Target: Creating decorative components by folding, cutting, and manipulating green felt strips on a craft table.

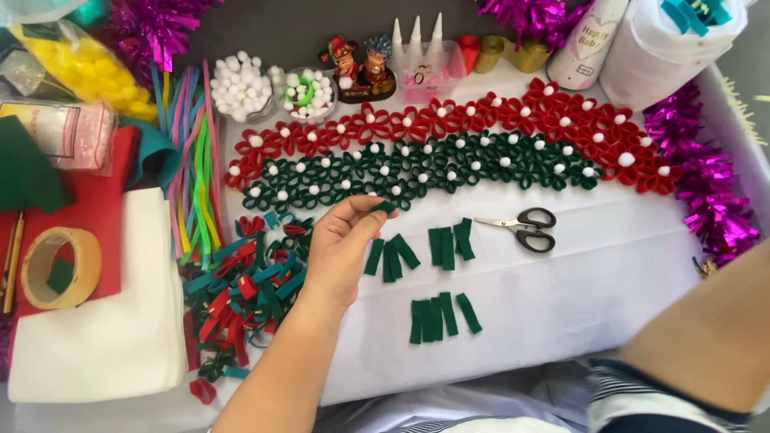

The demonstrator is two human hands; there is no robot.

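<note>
Fingers [370,215] on green felt strip [383,207]

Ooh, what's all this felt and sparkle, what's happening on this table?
A person's left hand pinches a small dark green felt strip above a white-covered table. Three little groups of similar green strips lie beside it, with black-handled scissors nearby. Behind them run rows of red felt flowers and green felt flowers with white pom-pom centres. The right hand is out of view; only a forearm shows.
</note>
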